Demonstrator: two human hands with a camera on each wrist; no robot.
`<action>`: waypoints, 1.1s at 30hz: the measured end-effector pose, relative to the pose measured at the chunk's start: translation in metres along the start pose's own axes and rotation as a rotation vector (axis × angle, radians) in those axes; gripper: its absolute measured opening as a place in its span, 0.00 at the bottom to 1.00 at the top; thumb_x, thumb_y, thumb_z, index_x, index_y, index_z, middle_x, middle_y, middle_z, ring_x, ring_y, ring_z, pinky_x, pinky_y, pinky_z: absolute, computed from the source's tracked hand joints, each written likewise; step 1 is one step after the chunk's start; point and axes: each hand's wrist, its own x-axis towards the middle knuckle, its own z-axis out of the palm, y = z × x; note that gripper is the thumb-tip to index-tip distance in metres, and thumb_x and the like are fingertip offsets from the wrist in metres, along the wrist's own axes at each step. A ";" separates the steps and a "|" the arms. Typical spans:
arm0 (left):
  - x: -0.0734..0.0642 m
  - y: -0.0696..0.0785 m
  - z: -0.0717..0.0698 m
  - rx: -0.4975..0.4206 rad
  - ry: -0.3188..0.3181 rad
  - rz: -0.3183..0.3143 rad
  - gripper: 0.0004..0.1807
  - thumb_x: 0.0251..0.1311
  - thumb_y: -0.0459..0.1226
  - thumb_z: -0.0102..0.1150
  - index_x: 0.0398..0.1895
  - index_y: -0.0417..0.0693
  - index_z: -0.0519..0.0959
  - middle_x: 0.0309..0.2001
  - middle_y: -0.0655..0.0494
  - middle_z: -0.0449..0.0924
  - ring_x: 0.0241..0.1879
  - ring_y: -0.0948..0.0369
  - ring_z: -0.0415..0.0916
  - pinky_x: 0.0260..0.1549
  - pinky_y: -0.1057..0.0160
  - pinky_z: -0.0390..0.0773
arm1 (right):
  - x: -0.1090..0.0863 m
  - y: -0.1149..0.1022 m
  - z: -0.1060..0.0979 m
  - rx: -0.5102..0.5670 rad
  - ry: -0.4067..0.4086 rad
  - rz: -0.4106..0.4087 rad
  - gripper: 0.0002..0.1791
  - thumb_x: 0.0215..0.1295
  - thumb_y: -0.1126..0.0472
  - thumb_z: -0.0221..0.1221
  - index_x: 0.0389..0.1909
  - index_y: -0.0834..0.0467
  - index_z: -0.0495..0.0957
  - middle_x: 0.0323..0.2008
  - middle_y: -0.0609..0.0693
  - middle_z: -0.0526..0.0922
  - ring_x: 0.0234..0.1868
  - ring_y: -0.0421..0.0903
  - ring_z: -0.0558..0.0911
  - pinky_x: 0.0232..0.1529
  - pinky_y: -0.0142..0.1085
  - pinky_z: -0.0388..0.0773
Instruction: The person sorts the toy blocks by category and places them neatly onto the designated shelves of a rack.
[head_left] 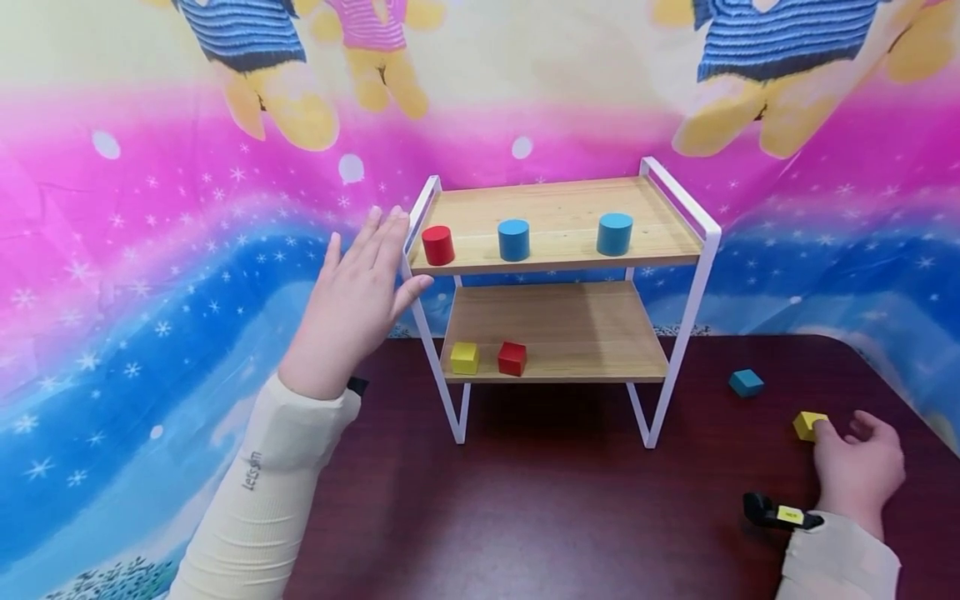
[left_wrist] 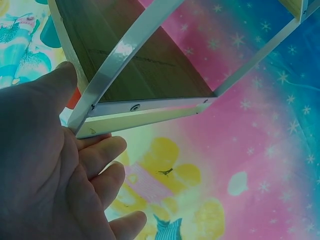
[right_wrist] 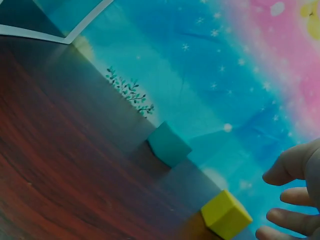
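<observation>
My left hand point(head_left: 351, 304), fingers straight, is at the upper left corner of a two-tier wooden shelf rack point(head_left: 555, 202) with a white frame. In the left wrist view its thumb point(left_wrist: 62, 80) lies on one side of the white frame post point(left_wrist: 112, 65) and its fingers on the other. My right hand point(head_left: 860, 467) is beside a yellow cube point(head_left: 807, 426) on the table. The right wrist view shows its fingers spread a little, with a gap to that yellow cube point(right_wrist: 226, 215). A teal block point(head_left: 746, 382) lies just behind the cube.
Along the upper shelf's front stand a red cylinder point(head_left: 438, 246) and two blue cylinders, one mid-shelf point(head_left: 513, 240) and one further right point(head_left: 615, 234). A yellow cube point(head_left: 464, 358) and a red cube point(head_left: 512, 359) sit on the lower shelf point(head_left: 585, 333). A patterned cloth point(head_left: 187, 250) hangs behind the dark table point(head_left: 525, 517).
</observation>
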 end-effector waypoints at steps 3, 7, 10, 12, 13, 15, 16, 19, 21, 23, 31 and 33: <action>-0.001 0.000 0.000 -0.001 -0.001 -0.002 0.46 0.72 0.54 0.55 0.83 0.51 0.44 0.81 0.48 0.49 0.81 0.52 0.38 0.75 0.37 0.38 | 0.003 0.003 0.001 -0.011 -0.049 0.009 0.41 0.71 0.48 0.54 0.80 0.57 0.52 0.77 0.56 0.58 0.75 0.53 0.62 0.74 0.43 0.62; -0.001 0.000 0.000 -0.005 0.001 -0.002 0.46 0.72 0.55 0.54 0.83 0.51 0.44 0.81 0.48 0.49 0.81 0.52 0.38 0.75 0.37 0.37 | 0.004 0.005 0.004 -0.024 -0.087 0.007 0.44 0.71 0.47 0.54 0.80 0.60 0.49 0.77 0.62 0.56 0.74 0.57 0.62 0.74 0.45 0.61; -0.001 0.000 -0.001 -0.007 0.003 0.000 0.46 0.72 0.54 0.54 0.83 0.51 0.44 0.81 0.48 0.49 0.81 0.52 0.38 0.75 0.37 0.37 | 0.006 0.008 0.006 -0.047 -0.093 -0.002 0.44 0.71 0.47 0.54 0.80 0.62 0.49 0.77 0.64 0.57 0.72 0.60 0.62 0.74 0.46 0.61; -0.001 0.000 -0.001 -0.006 0.002 0.000 0.46 0.72 0.54 0.54 0.83 0.51 0.44 0.81 0.48 0.49 0.81 0.52 0.38 0.75 0.37 0.38 | 0.008 0.010 0.008 -0.064 -0.092 -0.015 0.44 0.71 0.46 0.54 0.79 0.63 0.50 0.76 0.66 0.58 0.71 0.62 0.62 0.74 0.48 0.62; -0.001 0.000 -0.001 -0.006 0.001 0.000 0.46 0.72 0.54 0.54 0.83 0.51 0.44 0.81 0.48 0.49 0.81 0.52 0.38 0.75 0.37 0.38 | 0.008 0.011 0.009 -0.074 -0.094 -0.021 0.44 0.71 0.46 0.54 0.79 0.64 0.50 0.75 0.66 0.58 0.71 0.63 0.63 0.74 0.49 0.62; -0.001 0.000 -0.001 -0.006 -0.001 -0.001 0.46 0.72 0.55 0.54 0.83 0.51 0.43 0.81 0.48 0.49 0.81 0.52 0.38 0.75 0.37 0.38 | 0.009 0.013 0.010 -0.088 -0.095 -0.036 0.44 0.72 0.46 0.54 0.79 0.65 0.51 0.75 0.67 0.59 0.69 0.64 0.64 0.73 0.50 0.62; -0.001 0.000 -0.001 -0.006 -0.001 -0.002 0.46 0.72 0.55 0.54 0.83 0.51 0.43 0.81 0.48 0.49 0.81 0.52 0.38 0.75 0.37 0.38 | 0.009 0.014 0.010 -0.088 -0.098 -0.043 0.44 0.72 0.46 0.54 0.78 0.65 0.51 0.74 0.68 0.59 0.68 0.65 0.64 0.73 0.51 0.62; -0.001 0.000 0.000 -0.011 -0.002 -0.005 0.46 0.71 0.54 0.55 0.83 0.51 0.44 0.81 0.48 0.48 0.81 0.52 0.38 0.75 0.37 0.38 | 0.010 0.016 0.011 -0.091 -0.100 -0.054 0.43 0.72 0.46 0.54 0.78 0.65 0.52 0.74 0.68 0.60 0.67 0.64 0.65 0.73 0.50 0.63; -0.001 0.000 0.000 -0.014 -0.002 -0.006 0.46 0.71 0.54 0.55 0.83 0.51 0.44 0.81 0.48 0.49 0.81 0.52 0.38 0.75 0.37 0.38 | 0.010 0.017 0.012 -0.086 -0.096 -0.054 0.42 0.72 0.47 0.54 0.78 0.65 0.53 0.73 0.68 0.60 0.67 0.63 0.65 0.73 0.49 0.63; -0.001 0.000 0.000 -0.018 -0.003 -0.007 0.46 0.71 0.54 0.55 0.83 0.51 0.44 0.81 0.48 0.49 0.81 0.52 0.38 0.75 0.37 0.38 | 0.012 0.019 0.013 -0.082 -0.088 -0.053 0.41 0.72 0.47 0.54 0.78 0.64 0.53 0.73 0.67 0.61 0.66 0.61 0.66 0.73 0.47 0.64; -0.002 0.000 0.001 -0.029 0.004 0.007 0.46 0.72 0.54 0.54 0.83 0.51 0.44 0.81 0.47 0.49 0.81 0.52 0.38 0.75 0.37 0.38 | 0.018 0.023 0.016 -0.086 -0.037 -0.057 0.38 0.72 0.49 0.56 0.77 0.62 0.59 0.69 0.66 0.66 0.58 0.55 0.72 0.70 0.46 0.68; -0.002 -0.001 0.001 -0.031 0.008 0.009 0.45 0.72 0.54 0.54 0.83 0.50 0.44 0.81 0.47 0.49 0.81 0.52 0.38 0.75 0.37 0.38 | 0.019 0.023 0.015 -0.084 -0.038 -0.049 0.38 0.72 0.48 0.55 0.77 0.61 0.60 0.68 0.64 0.67 0.54 0.50 0.73 0.70 0.44 0.68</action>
